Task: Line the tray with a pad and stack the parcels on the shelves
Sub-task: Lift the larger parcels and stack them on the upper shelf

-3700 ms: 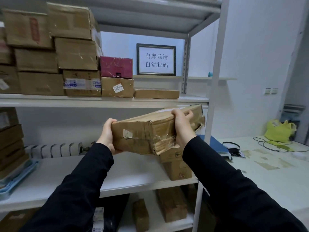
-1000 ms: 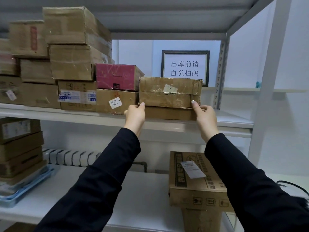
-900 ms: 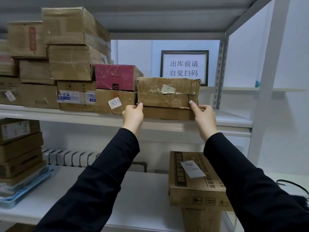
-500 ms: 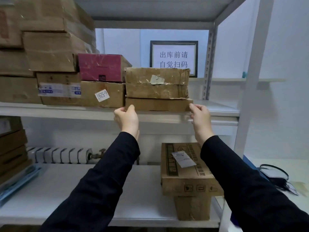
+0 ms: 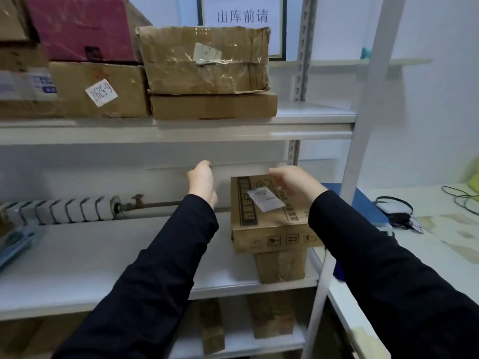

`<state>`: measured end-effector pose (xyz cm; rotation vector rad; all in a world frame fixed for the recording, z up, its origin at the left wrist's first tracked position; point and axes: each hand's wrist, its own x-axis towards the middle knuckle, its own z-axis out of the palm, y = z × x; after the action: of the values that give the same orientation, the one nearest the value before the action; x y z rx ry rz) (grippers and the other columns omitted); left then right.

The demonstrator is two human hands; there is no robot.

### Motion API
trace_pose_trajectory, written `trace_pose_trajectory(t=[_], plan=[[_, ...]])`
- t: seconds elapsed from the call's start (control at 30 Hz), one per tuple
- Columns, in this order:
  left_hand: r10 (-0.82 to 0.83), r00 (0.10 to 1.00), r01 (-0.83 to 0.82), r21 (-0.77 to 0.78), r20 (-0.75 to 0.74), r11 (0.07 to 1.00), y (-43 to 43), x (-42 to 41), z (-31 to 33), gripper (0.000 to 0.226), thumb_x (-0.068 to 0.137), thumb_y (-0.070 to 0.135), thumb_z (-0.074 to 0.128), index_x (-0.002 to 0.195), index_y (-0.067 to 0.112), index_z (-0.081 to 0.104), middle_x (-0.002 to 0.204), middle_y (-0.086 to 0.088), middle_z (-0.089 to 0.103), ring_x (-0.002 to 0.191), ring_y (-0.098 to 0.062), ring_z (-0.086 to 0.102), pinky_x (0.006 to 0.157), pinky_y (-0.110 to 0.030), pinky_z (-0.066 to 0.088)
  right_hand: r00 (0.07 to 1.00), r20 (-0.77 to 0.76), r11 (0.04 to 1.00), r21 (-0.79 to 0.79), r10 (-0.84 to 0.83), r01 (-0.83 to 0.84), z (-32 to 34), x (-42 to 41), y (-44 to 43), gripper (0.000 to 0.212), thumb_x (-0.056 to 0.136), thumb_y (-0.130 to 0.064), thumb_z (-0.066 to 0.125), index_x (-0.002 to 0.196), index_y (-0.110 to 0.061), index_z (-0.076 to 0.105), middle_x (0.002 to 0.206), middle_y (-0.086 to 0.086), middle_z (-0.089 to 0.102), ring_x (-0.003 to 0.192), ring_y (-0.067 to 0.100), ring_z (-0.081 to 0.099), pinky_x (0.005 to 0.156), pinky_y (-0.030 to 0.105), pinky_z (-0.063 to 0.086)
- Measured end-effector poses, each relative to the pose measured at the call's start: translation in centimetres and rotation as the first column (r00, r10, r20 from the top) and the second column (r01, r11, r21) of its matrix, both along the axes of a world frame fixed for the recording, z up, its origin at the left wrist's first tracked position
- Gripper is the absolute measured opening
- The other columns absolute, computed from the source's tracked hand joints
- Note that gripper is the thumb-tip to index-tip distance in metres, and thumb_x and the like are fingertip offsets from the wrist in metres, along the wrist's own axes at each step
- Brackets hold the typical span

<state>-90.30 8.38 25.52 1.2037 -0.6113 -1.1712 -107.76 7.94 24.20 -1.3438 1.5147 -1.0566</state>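
Overhead, the taped parcel point(image 5: 204, 60) sat square on a flat box point(image 5: 213, 107) on the upper shelf point(image 5: 311, 120). Below it the left hand point(image 5: 202, 182) and right hand point(image 5: 295, 186) hung empty and loosely curled. The printed box point(image 5: 269, 221) by the right hand probably wanted a grip at both ends, lifted straight up.

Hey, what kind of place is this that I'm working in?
Probably a parcel storeroom or pickup depot: metal shelves stacked with taped cardboard parcels, a handwritten code label on one, and a framed sign about goods leaving the store.
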Motion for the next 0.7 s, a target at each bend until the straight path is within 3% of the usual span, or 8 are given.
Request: trace_pose_trajectory(t=[0.07, 0.13, 0.23, 0.37, 0.43, 0.53, 0.6, 0.7], plan=[[-0.043, 0.999, 0.043, 0.053, -0.013, 0.998, -0.5, -0.9, -1.7, 0.049, 0.093, 0.015, 0.045, 0.140, 0.004, 0.038, 0.148, -0.014, 0.036, 0.137, -0.030, 0.035, 0.110, -0.040, 0.029, 0.999, -0.043, 0.995, 0.091, 0.032, -0.028, -1.7, -1.2, -0.4, 0.045, 0.097, -0.035, 0.050, 0.134, -0.009, 0.049, 0.127, 0.006, 0.054, 0.121, 0.024, 0.050, 0.095, 0.027, 0.039], [-0.074, 0.997, 0.076, 0.107, -0.020, 0.991, -0.8, -1.6, -3.3, 0.047, 0.095, 0.016, 0.044, 0.140, 0.004, 0.039, 0.147, -0.013, 0.038, 0.136, -0.028, 0.036, 0.110, -0.037, 0.031, 0.997, -0.054, 0.989, 0.139, 0.056, -0.048, -3.3, -2.2, -1.1, 0.053, 0.096, -0.039, 0.049, 0.141, -0.010, 0.042, 0.147, 0.007, 0.041, 0.137, 0.025, 0.035, 0.107, 0.034, 0.028], [-0.116, 0.993, 0.113, 0.183, 0.006, 0.977, -1.2, -2.6, -5.5, 0.044, 0.098, 0.016, 0.043, 0.140, 0.004, 0.039, 0.145, -0.008, 0.040, 0.134, -0.024, 0.037, 0.106, -0.032, 0.033, 0.997, -0.062, 0.983, 0.181, 0.043, -0.031, -5.1, -3.3, -1.6, 0.067, 0.091, -0.042, 0.056, 0.146, -0.010, 0.034, 0.151, 0.007, 0.035, 0.138, 0.027, 0.034, 0.108, 0.037, 0.030], [-0.198, 0.979, 0.179, 0.248, 0.054, 0.952, -1.0, -3.7, -7.1, 0.042, 0.099, 0.014, 0.040, 0.140, 0.005, 0.035, 0.139, -0.007, 0.040, 0.127, -0.023, 0.040, 0.099, -0.033, 0.034, 0.985, -0.147, 0.974, 0.195, -0.088, 0.116, -10.0, -7.1, -5.8, 0.111, 0.049, -0.069, 0.062, 0.145, -0.025, 0.030, 0.145, 0.004, 0.043, 0.128, 0.028, 0.047, 0.105, 0.048, 0.040], [-0.242, 0.968, 0.215, 0.270, 0.070, 0.939, -1.1, -4.2, -7.5, 0.040, 0.099, 0.015, 0.040, 0.139, 0.008, 0.037, 0.130, -0.010, 0.046, 0.116, -0.026, 0.046, 0.091, -0.036, 0.042, 0.962, -0.234, 0.958, 0.212, -0.143, 0.194, -10.3, -7.5, -5.8, 0.108, 0.052, -0.073, 0.059, 0.144, -0.024, 0.030, 0.145, 0.008, 0.042, 0.130, 0.030, 0.042, 0.107, 0.049, 0.037], [-0.279, 0.957, 0.241, 0.326, 0.075, 0.914, -1.0, -4.6, -7.9, 0.006, 0.100, 0.015, 0.041, 0.103, 0.014, 0.046, 0.077, -0.009, 0.042, 0.066, -0.022, 0.043, 0.059, -0.031, 0.041, 0.903, -0.392, 0.930, 0.233, -0.179, 0.285, -8.5, -6.6, -3.7, 0.083, 0.082, -0.057, 0.054, 0.148, -0.017, 0.024, 0.147, 0.016, 0.033, 0.134, 0.034, 0.034, 0.111, 0.047, 0.032], [-0.328, 0.941, 0.278, 0.363, 0.083, 0.889, -1.3, -4.2, -8.6, 0.019, 0.099, 0.017, 0.044, 0.081, 0.011, 0.046, 0.072, -0.009, 0.042, 0.062, -0.020, 0.045, 0.054, -0.029, 0.042, 0.875, -0.439, 0.915, 0.232, -0.204, 0.330, -8.5, -6.7, -4.0, 0.078, 0.086, -0.052, 0.052, 0.148, -0.016, 0.023, 0.147, 0.018, 0.033, 0.134, 0.035, 0.034, 0.111, 0.046, 0.032], [-0.384, 0.921, 0.335, 0.373, 0.064, 0.865, -1.9, -3.8, -9.6, 0.018, 0.095, 0.024, 0.050, 0.103, 0.012, 0.061, 0.078, -0.008, 0.061, 0.067, -0.020, 0.058, 0.049, -0.028, 0.048, 0.872, -0.442, 0.919, 0.213, -0.211, 0.330, -8.7, -6.8, -4.5, 0.073, 0.082, -0.051, 0.052, 0.144, -0.018, 0.032, 0.142, 0.015, 0.041, 0.130, 0.035, 0.038, 0.108, 0.046, 0.035]])
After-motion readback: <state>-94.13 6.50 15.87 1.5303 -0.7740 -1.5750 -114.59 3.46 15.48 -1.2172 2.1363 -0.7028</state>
